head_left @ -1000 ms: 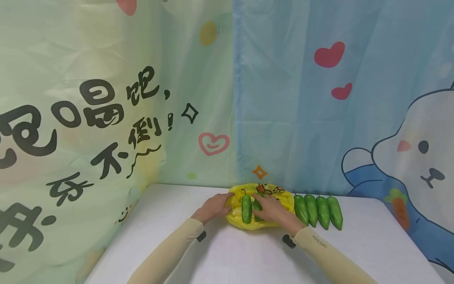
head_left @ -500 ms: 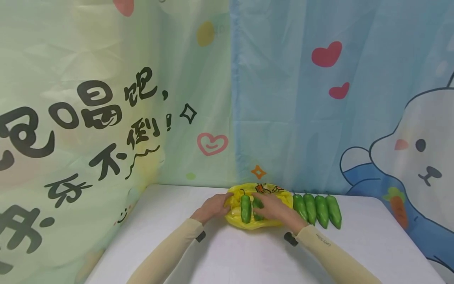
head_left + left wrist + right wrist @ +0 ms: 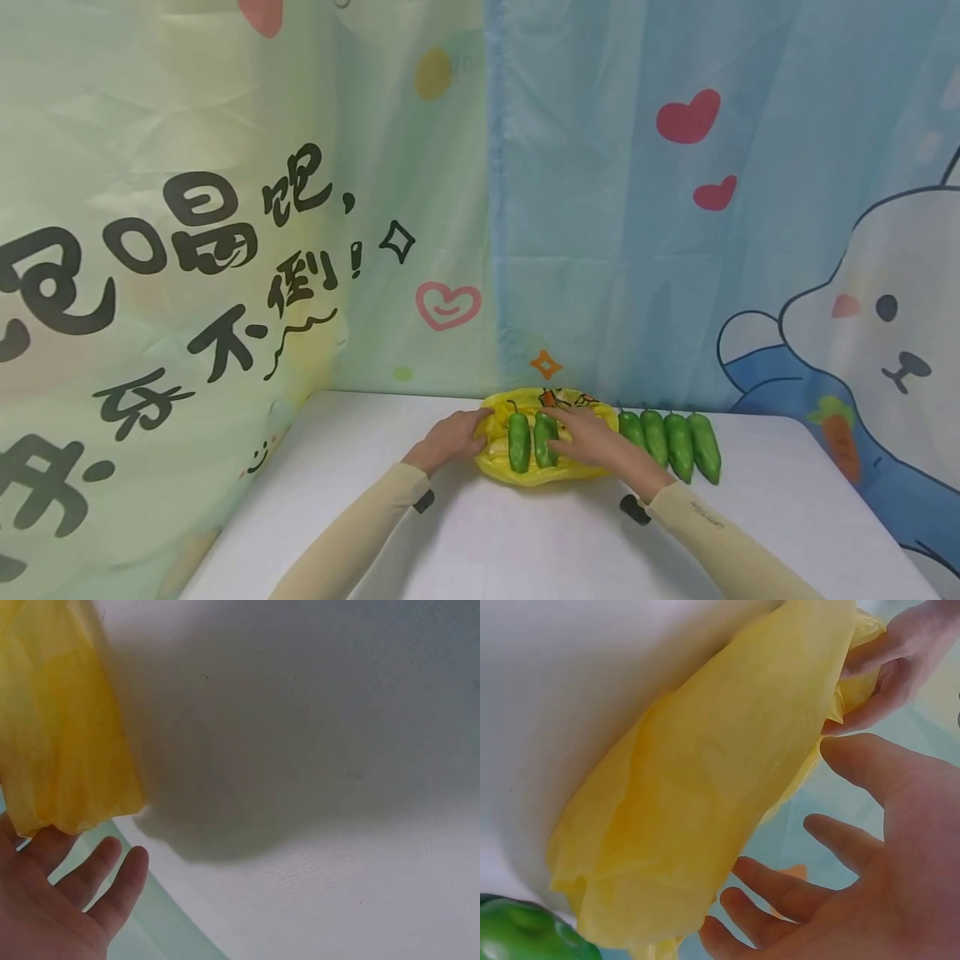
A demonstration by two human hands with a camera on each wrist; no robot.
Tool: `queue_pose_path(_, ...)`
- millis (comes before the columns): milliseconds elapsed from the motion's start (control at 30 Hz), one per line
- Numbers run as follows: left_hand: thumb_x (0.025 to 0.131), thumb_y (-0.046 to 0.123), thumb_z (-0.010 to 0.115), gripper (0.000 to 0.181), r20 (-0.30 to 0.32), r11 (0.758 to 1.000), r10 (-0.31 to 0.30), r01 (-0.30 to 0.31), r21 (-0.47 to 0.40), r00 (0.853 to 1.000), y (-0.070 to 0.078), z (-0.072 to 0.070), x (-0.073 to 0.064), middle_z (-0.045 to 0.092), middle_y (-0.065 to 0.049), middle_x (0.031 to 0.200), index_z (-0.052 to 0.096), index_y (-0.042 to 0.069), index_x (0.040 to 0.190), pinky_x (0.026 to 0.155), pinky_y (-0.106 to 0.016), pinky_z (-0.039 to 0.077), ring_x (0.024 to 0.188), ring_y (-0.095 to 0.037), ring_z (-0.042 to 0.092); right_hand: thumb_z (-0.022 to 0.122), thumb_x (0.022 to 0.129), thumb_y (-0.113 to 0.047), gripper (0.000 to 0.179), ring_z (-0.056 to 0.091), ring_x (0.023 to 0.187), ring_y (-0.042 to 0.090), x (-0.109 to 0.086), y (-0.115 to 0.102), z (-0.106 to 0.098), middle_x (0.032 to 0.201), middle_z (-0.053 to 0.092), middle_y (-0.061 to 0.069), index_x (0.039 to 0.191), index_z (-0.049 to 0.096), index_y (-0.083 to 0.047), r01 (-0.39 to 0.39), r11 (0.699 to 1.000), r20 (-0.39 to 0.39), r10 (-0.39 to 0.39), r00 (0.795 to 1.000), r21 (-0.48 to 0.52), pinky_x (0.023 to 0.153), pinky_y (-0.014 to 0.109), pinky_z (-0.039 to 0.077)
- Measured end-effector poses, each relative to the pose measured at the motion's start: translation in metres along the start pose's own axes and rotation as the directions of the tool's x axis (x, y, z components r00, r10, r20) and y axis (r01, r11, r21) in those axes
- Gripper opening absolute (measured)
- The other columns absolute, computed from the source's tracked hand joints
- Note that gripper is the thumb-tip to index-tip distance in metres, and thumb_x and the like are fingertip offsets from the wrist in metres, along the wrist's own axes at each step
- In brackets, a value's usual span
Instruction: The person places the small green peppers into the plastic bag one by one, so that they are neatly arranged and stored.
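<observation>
A yellow plastic bag (image 3: 517, 478) lies spread at the back of the white table in the head view. Two green peppers sit in its opening, a left one (image 3: 519, 443) and a right one (image 3: 545, 440). At the bag's left edge, my left hand (image 3: 452, 439) holds the rim between thumb and fingers; the right wrist view shows this left hand (image 3: 900, 671) too. My right hand (image 3: 592, 439) hovers over the bag's right side, just beside the right pepper. Its fingers (image 3: 780, 889) are spread and grip nothing in the right wrist view.
Several green peppers (image 3: 679, 447) lie in a row on the table right of the bag, partly behind my right forearm. The white table (image 3: 487, 546) extends toward me. A printed curtain (image 3: 570, 208) hangs along its back edge.
My right hand has let go of the right pepper and drawn back to the right, uncovering more of it. The left hand stays at the bag's rim.
</observation>
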State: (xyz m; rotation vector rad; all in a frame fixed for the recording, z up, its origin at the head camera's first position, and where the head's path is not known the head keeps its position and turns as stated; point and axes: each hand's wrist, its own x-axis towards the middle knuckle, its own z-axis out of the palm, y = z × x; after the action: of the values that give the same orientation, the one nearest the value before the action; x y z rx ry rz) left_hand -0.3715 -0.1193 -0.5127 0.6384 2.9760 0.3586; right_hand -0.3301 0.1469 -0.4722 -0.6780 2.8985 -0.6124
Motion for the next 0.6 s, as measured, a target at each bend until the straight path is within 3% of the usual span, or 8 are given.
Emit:
queue_pose_path(300, 0.096, 0.027, 0.056, 0.053, -0.007, 1.0, 0.007, -0.007, 0.004, 1.0, -0.002, 0.003, 0.001, 0.063, -0.01, 0.139, 0.049, 0.016, 0.148, 0.108, -0.045, 0.049, 0.129, -0.028, 0.059, 0.065, 0.097, -0.028, 0.061, 0.042, 0.136, 0.053, -0.006, 0.012, -0.002, 0.149, 0.047, 0.027, 0.152, 0.044, -0.012, 0.009, 0.997, -0.074, -0.015, 0.997, -0.081, 0.105, 0.073, 0.037)
queue_pose_path(600, 0.095, 0.026, 0.056, 0.054, -0.011, 1.0, 0.0, 0.0, -0.009, 1.0, -0.003, 0.005, 0.001, 0.063, -0.01, 0.139, 0.049, 0.016, 0.148, 0.107, -0.046, 0.049, 0.128, -0.029, 0.059, 0.067, 0.096, -0.03, 0.062, 0.036, 0.139, 0.057, -0.013, 0.022, -0.003, 0.152, 0.041, 0.032, 0.151, 0.046, -0.013, -0.016, 0.995, -0.128, 0.004, 0.992, -0.094, 0.105, 0.078, 0.032)
